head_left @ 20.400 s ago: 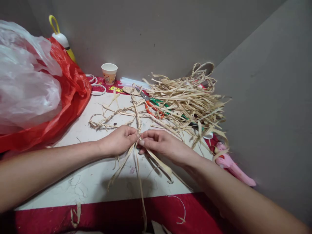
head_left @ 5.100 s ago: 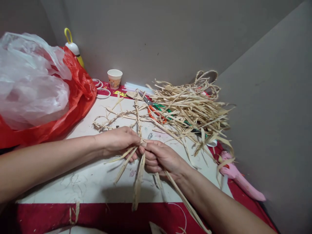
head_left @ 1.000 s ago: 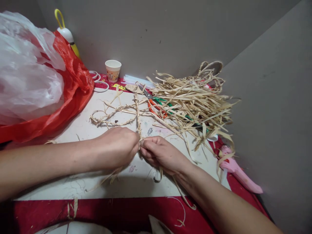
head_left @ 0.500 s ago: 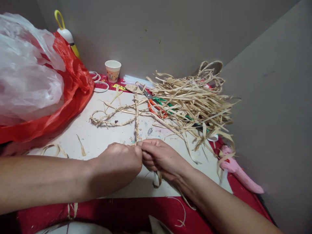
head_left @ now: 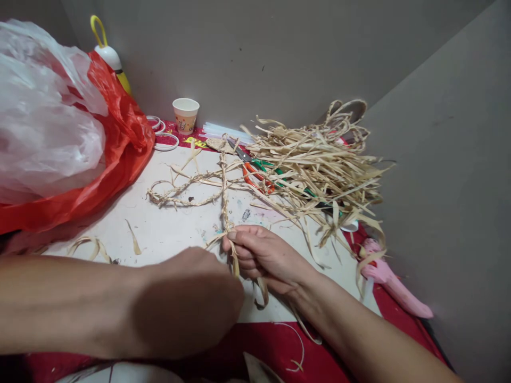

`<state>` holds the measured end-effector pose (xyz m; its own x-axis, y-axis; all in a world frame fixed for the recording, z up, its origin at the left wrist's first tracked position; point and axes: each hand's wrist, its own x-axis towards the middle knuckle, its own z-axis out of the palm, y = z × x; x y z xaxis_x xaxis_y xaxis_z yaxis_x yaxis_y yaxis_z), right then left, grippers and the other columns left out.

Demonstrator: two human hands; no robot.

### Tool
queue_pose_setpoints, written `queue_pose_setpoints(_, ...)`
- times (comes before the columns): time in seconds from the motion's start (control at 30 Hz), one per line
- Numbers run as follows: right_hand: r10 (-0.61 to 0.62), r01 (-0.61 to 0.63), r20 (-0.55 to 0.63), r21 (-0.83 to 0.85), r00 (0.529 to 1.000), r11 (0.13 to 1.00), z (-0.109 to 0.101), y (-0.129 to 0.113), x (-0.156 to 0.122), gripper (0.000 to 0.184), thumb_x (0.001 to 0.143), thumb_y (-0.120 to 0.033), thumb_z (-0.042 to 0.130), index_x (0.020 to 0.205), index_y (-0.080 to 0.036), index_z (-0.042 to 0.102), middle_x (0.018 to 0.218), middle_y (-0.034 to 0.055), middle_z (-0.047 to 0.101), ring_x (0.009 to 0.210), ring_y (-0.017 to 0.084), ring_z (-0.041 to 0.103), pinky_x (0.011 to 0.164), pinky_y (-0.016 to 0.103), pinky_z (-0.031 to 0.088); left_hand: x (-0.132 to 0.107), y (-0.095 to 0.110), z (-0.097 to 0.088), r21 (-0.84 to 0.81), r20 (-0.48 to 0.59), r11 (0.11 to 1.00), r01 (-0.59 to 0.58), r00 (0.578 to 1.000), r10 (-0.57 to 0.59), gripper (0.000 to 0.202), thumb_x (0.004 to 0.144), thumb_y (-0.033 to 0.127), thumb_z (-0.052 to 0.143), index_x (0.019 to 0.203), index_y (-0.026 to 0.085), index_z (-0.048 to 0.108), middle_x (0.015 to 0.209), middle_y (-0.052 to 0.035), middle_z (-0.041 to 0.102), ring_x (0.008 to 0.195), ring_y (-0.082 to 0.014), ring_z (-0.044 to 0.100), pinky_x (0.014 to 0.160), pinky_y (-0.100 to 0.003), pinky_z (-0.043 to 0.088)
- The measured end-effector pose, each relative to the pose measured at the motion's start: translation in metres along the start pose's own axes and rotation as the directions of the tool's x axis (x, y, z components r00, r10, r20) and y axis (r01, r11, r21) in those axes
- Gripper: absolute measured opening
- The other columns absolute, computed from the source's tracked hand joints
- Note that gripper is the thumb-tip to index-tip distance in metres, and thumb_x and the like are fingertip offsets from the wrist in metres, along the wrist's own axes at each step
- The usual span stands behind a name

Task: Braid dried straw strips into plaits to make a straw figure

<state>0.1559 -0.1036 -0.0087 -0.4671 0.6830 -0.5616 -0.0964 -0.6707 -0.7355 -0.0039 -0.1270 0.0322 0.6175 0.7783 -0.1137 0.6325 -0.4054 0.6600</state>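
A braided straw cord point(head_left: 224, 194) runs down the white board, with a loop of thinner twisted cord crossing it on the left. My right hand point(head_left: 265, 258) is closed on the cord's near end, thumb and forefinger pinching it where loose strands point(head_left: 235, 260) split off. My left hand point(head_left: 191, 306) is just left of and below the pinch, its back toward me and smeared by motion. Its fingers are hidden, so what it holds does not show. A bent straw strip point(head_left: 261, 294) hangs below my right hand.
Right of the cord lies a heap of dry straw strips point(head_left: 319, 165), partly covering orange-handled scissors point(head_left: 255, 178). A paper cup point(head_left: 186, 117) stands at the back. Red and white plastic bags point(head_left: 51, 117) crowd the left. A pink object point(head_left: 395, 287) lies at the right edge.
My left hand has moved from the pinch point down toward me, uncovering the strands at the cord's end. My right hand keeps its pinch in nearly the same spot.
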Motion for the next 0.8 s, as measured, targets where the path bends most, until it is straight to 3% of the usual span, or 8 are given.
queue_pose_setpoints(0.1, -0.019, 0.018, 0.038, 0.035, 0.999, 0.999, -0.001, -0.002, -0.002, 0.024, 0.079, -0.031, 0.059, 0.063, -0.016, 0.049, 0.045, -0.0113, 0.023, 0.039, 0.002, 0.011, 0.034, 0.013, 0.010, 0.017, -0.006, -0.028, -0.010, -0.023, 0.999, -0.038, 0.999, 0.038, 0.022, 0.076, 0.023, 0.050, 0.054, 0.020, 0.052, 0.050, 0.0011, 0.051, 0.046, -0.0098, 0.041, 0.049, -0.025, 0.028)
queue_pose_setpoints(0.17, -0.011, 0.008, 0.059, 0.048, 0.998, 0.999, -0.001, -0.005, -0.003, 0.024, 0.080, -0.032, 0.059, 0.065, -0.015, 0.051, 0.046, -0.0115, 0.022, 0.039, 0.002, 0.010, 0.034, 0.012, 0.010, 0.032, -0.016, -0.041, -0.137, -0.274, 0.990, 0.013, 0.960, -0.051, 0.016, 0.075, 0.021, 0.048, 0.060, 0.018, 0.052, 0.054, 0.0017, 0.051, 0.051, -0.0095, 0.043, 0.052, -0.022, 0.032)
queue_pose_setpoints(0.2, -0.002, -0.001, 0.067, 0.048, 0.998, 0.999, -0.001, -0.006, -0.004, 0.022, 0.081, -0.032, 0.059, 0.067, -0.015, 0.052, 0.046, -0.0116, 0.022, 0.039, 0.002, 0.010, 0.034, 0.012, 0.010, 0.040, -0.022, -0.043, -0.247, -0.319, 0.968, 0.043, 0.940, -0.123, 0.011, 0.074, 0.020, 0.049, 0.064, 0.018, 0.052, 0.054, 0.0024, 0.050, 0.052, -0.0092, 0.043, 0.051, -0.022, 0.032)
queue_pose_setpoints(0.3, -0.009, 0.003, 0.094, 0.057, 0.996, 0.998, -0.002, -0.009, -0.003, 0.022, 0.081, -0.031, 0.059, 0.068, -0.014, 0.053, 0.046, -0.0117, 0.022, 0.038, 0.002, 0.009, 0.033, 0.012, 0.010, 0.055, -0.037, -0.039, -0.590, 0.075, 0.753, 0.291, 0.948, -0.308, 0.011, 0.072, 0.022, 0.048, 0.067, 0.015, 0.055, 0.058, -0.0006, 0.057, 0.050, -0.0097, 0.049, 0.050, -0.022, 0.039)
queue_pose_setpoints(0.37, -0.023, 0.016, 0.122, 0.060, 0.992, 0.998, -0.003, -0.009, -0.002, 0.023, 0.082, -0.031, 0.059, 0.068, -0.014, 0.053, 0.046, -0.0116, 0.022, 0.039, 0.002, 0.010, 0.033, 0.012, 0.010, 0.057, -0.042, -0.031, -0.680, 0.341, 0.596, 0.427, 0.904, -0.259, 0.016, 0.071, 0.023, 0.049, 0.067, 0.012, 0.060, 0.065, -0.0055, 0.063, 0.053, -0.0113, 0.054, 0.052, -0.024, 0.043)
queue_pose_setpoints(0.5, -0.020, 0.014, 0.126, 0.048, 0.992, 0.999, -0.006, -0.008, -0.002, 0.025, 0.083, -0.033, 0.058, 0.067, -0.014, 0.053, 0.046, -0.0115, 0.023, 0.039, 0.001, 0.010, 0.033, 0.012, 0.010, 0.054, -0.042, -0.020, -0.758, 0.441, 0.458, 0.465, 0.882, -0.164, 0.015, 0.067, 0.019, 0.052, 0.064, 0.011, 0.063, 0.056, -0.0018, 0.057, 0.046, -0.0093, 0.048, 0.044, -0.022, 0.036)
queue_pose_setpoints(0.63, 0.015, -0.015, 0.119, 0.003, 0.993, 1.000, -0.009, -0.009, -0.002, 0.022, 0.081, -0.031, 0.059, 0.067, -0.014, 0.053, 0.046, -0.0114, 0.024, 0.038, 0.001, 0.011, 0.033, 0.012, 0.009, 0.051, -0.038, -0.019, -0.748, 0.381, 0.530, 0.401, 0.912, -0.152, 0.016, 0.069, 0.015, 0.051, 0.059, 0.011, 0.062, 0.045, 0.0045, 0.046, 0.041, -0.0046, 0.031, 0.041, -0.019, 0.023)
queue_pose_setpoints(0.8, 0.049, -0.041, 0.119, -0.065, 0.992, 0.997, -0.013, -0.010, 0.001, 0.021, 0.081, -0.029, 0.058, 0.067, -0.014, 0.053, 0.047, -0.0114, 0.023, 0.039, 0.002, 0.010, 0.034, 0.013, 0.009, 0.049, -0.041, -0.023, -0.536, 0.323, 0.786, 0.308, 0.935, -0.146, 0.022, 0.076, 0.023, 0.049, 0.070, 0.012, 0.067, 0.047, 0.0062, 0.043, 0.042, -0.0059, 0.026, 0.041, -0.022, 0.019)
